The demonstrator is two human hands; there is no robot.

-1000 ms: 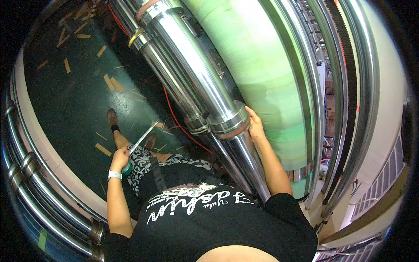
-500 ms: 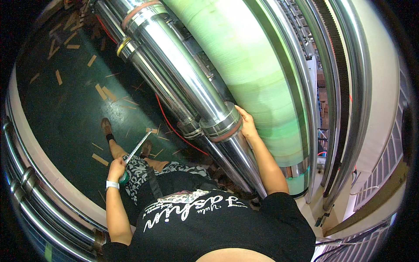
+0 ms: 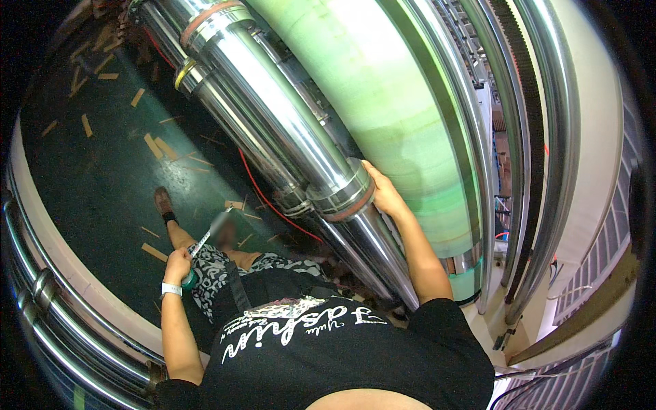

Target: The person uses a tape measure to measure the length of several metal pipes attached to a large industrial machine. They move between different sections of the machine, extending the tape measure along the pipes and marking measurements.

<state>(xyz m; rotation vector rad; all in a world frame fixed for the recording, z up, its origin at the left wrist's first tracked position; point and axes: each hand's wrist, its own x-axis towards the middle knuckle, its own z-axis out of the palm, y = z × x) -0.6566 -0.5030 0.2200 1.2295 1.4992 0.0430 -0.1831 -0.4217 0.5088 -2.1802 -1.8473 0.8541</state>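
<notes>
Clearly, the first risk we see is at the right hand (image 3: pixel 385 195), which lies on the big steel roller (image 3: pixel 287 137) just where the copper-coloured collar (image 3: pixel 352 199) goes around it, with the wide green roller (image 3: pixel 389 109) close behind. If these cylinders turn, we judge that the fingers could be drawn into the narrow gap between the steel and the green surface, because the hand sits just beside that gap. The second risk is at the left hand (image 3: pixel 179 263), which holds a thin tool with a green handle (image 3: pixel 195 270) and a long pale blade that looks blurred; it may be a knife or a scraper, we cannot tell which. The blade points up and away from the body, but it is near the person's own patterned leg (image 3: pixel 219 263), so a slip could bring it against the leg. The dark green floor (image 3: pixel 102 178) carries many small wooden chips, and a red cable (image 3: pixel 263 191) runs under the rollers, so a foot could slide or catch there. About the fingers now: the right fingers (image 3: pixel 372 171) are spread flat and rest on the collar, they grip nothing. The left fingers are closed around the green handle, beside the left thigh and well apart from the rollers.
</notes>
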